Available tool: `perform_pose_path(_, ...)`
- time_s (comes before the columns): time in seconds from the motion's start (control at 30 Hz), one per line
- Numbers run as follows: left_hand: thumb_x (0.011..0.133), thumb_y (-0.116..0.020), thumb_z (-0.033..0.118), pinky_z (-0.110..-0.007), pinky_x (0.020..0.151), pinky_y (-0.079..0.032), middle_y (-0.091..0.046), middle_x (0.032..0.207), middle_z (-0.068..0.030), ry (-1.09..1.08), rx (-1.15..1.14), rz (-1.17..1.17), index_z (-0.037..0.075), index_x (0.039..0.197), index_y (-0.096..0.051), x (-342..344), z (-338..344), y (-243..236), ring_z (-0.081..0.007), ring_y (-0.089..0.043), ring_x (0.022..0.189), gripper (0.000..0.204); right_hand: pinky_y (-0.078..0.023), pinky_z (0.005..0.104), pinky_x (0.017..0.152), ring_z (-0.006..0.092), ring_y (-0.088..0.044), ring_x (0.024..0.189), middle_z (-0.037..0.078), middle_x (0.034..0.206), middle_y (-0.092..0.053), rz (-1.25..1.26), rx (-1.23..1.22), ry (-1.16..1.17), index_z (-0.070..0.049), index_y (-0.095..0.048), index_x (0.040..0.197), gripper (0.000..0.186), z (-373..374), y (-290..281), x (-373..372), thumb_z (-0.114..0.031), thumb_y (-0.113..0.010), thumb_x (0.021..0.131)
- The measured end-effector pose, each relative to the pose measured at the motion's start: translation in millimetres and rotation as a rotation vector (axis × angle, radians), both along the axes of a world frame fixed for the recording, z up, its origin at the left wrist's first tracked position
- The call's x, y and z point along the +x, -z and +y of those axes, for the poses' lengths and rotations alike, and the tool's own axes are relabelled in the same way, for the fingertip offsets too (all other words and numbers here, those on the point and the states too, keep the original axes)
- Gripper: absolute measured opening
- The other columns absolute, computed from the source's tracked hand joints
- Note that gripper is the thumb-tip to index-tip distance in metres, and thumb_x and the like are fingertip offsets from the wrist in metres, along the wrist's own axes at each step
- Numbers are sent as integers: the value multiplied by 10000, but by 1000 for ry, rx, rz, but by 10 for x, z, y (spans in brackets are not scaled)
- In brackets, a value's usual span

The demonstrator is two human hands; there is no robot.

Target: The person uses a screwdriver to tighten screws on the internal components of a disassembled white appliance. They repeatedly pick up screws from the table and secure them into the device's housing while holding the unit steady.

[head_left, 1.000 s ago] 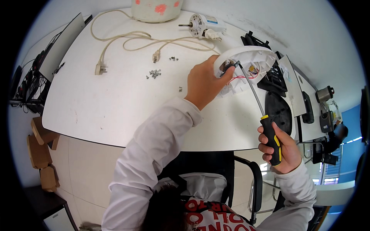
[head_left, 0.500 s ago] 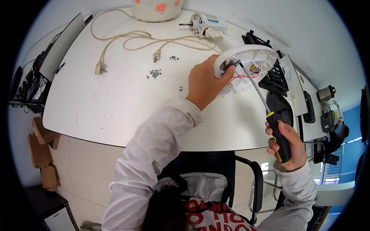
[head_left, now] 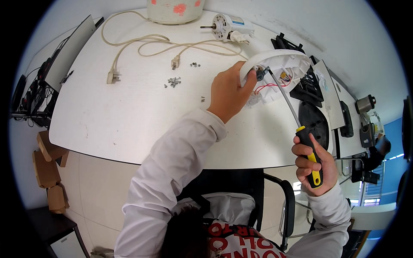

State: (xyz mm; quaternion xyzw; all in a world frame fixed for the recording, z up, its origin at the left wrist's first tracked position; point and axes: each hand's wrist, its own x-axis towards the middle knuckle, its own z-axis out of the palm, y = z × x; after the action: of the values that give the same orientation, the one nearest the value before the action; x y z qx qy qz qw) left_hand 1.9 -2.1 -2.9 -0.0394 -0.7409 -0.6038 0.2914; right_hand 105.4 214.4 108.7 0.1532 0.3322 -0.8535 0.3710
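Observation:
My left hand grips the rim of a white round plastic housing, held tilted above the table with its ribbed inside showing. Red wires run across that inside, beside a small dark part near my left thumb. In my right hand is a screwdriver with a black and yellow handle, my fingers wrapped round it. Its long shaft slants up and left, and the tip meets or lies close to the dark part; exact contact is too small to tell.
On the white table lie small piles of screws, a beige cord with plugs and a white motor. A pale container stands at the back. To the right are a black tool case and a black cover.
The screwdriver handle has turned in my right hand, so its yellow side now faces up and my fingers sit differently. My left thumb has shifted slightly, uncovering more of the dark part.

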Motion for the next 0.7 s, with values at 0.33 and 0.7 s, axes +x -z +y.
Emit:
perform_pose_path(0.33, 887, -502, 209, -366, 543, -444, -603, 607, -123, 78, 32, -48, 38, 961, -615, 49, -45, -32, -275, -581, 538, 218, -538, 225, 501, 73, -488, 541, 18, 892, -508, 310, 425, -148, 24, -446, 1251, 420, 12, -2, -91, -265, -496, 950)
perform_pose_path(0.7, 814, -506, 175, -373, 551, -442, -595, 612, -135, 148, 63, 4, 22, 969, -614, 23, -66, 2, -284, -565, 534, 243, -577, 260, 548, 93, -548, 531, 48, 844, -529, 197, 317, -26, 36, -480, 1110, 394, 67, 60, -85, -331, -472, 965)
